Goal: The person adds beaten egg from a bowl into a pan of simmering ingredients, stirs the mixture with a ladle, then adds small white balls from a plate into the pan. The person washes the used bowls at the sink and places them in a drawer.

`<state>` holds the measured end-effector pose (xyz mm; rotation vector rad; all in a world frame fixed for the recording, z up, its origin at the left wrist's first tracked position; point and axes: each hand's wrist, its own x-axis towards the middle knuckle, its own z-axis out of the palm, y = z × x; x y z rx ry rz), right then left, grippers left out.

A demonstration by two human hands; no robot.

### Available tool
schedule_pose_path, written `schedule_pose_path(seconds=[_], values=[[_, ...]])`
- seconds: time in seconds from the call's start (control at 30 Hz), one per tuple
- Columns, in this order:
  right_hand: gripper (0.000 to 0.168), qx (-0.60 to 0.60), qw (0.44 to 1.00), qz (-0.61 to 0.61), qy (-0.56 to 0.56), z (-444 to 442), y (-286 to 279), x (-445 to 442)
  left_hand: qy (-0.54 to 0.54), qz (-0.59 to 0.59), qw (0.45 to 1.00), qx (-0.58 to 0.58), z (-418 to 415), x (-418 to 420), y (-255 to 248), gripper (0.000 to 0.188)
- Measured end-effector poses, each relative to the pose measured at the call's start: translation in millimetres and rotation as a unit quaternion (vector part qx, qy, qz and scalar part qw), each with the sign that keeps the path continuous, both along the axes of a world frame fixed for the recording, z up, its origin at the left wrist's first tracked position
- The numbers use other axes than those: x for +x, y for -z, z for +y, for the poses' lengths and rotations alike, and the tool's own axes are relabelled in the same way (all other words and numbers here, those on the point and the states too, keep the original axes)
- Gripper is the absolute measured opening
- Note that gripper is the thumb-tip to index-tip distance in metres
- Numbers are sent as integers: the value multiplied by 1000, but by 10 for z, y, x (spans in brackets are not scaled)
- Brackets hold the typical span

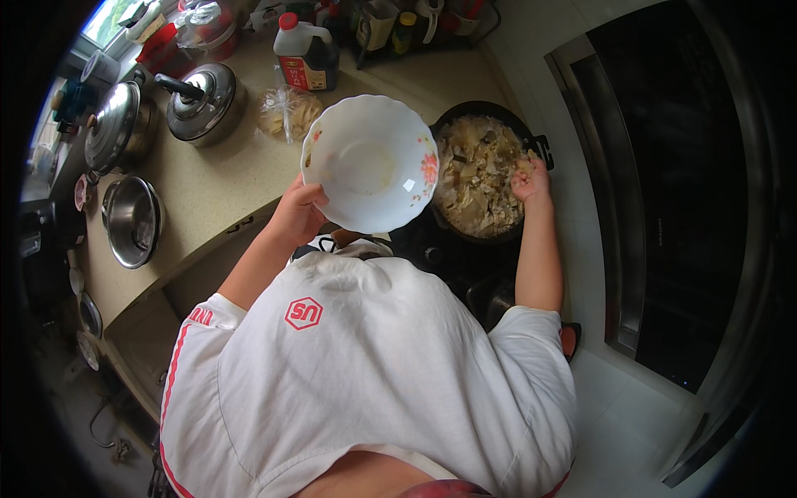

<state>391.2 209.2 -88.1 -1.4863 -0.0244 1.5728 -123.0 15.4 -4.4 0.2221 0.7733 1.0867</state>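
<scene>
My left hand [301,210] grips a white bowl [364,167] by its scalloped rim, thumb over the edge. Pink flowers decorate the bowl, and its inside shows only faint yellowish residue. To the right, a black pan [464,111] with a side handle sits on the dark stove. Pale, chopped food [478,180] with a few darker pieces fills the pan. My right hand [532,182] is above the pan's right rim, its fingers curled around what look like pale food pieces. The fingertips partly blend with the food behind them.
A plastic bag of pale slices [289,114] and a jug of dark liquid [305,57] stand behind the bowl. Farther left are a metal kettle [205,104], a lidded pot [113,127] and steel basins [132,221]. A black range hood [669,187] rises at the right.
</scene>
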Motion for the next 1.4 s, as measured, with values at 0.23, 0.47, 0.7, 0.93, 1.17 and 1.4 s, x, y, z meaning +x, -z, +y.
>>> schedule_pose_path(seconds=[0.23, 0.47, 0.7, 0.93, 1.17, 1.4], values=[[28, 56, 974, -185, -118, -51, -184, -282, -3, 9, 1000, -4, -17, -3, -13, 84], [34, 48, 980, -78, -175, -73, -276, -134, 1, 7, 1000, -3, -11, 5, -14, 84], [34, 100, 961, -145, -212, -98, -233, -179, -3, 10, 1000, -9, -31, 1, -29, 84], [42, 37, 967, -215, -133, -47, -242, -255, 1, 10, 1000, -7, -42, -14, 0, 83], [43, 126, 974, -138, -126, -91, -296, -312, -3, 8, 1000, -4, -58, -30, 29, 84], [27, 142, 984, -49, -98, -77, -216, -214, 2, 7, 1000, -8, -60, -32, 12, 84]])
